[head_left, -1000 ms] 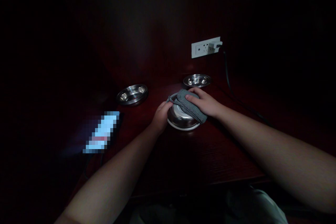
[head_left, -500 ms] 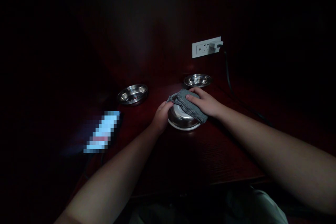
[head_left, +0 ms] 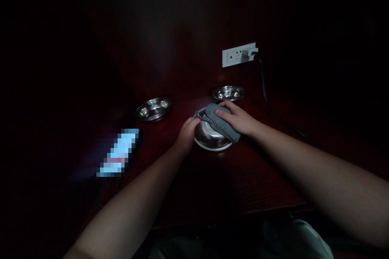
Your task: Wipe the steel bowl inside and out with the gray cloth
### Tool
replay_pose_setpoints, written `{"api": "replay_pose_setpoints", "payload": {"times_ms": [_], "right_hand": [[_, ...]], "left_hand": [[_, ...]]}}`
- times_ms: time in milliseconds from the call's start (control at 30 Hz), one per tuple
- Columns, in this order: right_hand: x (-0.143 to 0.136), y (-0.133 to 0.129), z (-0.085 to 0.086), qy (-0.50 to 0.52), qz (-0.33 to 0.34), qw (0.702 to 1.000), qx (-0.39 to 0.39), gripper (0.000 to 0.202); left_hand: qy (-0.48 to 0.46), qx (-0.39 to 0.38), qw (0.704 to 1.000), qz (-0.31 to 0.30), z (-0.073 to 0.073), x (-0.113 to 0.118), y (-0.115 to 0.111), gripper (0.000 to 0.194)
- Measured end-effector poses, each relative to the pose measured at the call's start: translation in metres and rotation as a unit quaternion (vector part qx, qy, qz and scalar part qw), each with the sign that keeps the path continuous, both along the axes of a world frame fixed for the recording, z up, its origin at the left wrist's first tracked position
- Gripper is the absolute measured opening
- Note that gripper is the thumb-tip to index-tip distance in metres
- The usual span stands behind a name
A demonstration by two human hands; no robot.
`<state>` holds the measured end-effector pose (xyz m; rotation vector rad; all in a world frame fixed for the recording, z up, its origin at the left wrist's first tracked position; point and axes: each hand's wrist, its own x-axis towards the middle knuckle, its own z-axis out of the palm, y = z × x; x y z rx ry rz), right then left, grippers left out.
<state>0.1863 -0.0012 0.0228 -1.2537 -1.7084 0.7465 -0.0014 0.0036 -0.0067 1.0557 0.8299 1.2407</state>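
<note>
A shiny steel bowl is tipped so that its rounded outside faces me, low over the dark red table. My left hand grips its left rim, thumb on top and the other fingers mostly hidden behind. A grey knitted cloth lies across the bowl's upper right side. My right hand is closed on the cloth and presses it against the metal, its thumb lying on the fabric. Part of the cloth's edge reaches over to my left thumb.
Several nested steel bowls stand at the back left, and another steel bowl sits behind my right hand. A lit, pixelated screen lies at the left. A white wall socket holds a plug with a black cable running down to the table.
</note>
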Motion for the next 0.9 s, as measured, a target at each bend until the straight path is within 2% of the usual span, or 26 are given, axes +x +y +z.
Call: {"api": "replay_pose_setpoints", "payload": {"times_ms": [900], "right_hand": [[-0.0008,-0.0019,0.0019,0.003,-0.002,1.000,-0.005,0.038]], "left_hand": [[-0.002,0.000,1.000,-0.007,-0.0001,0.0001,-0.0001,0.022]]}}
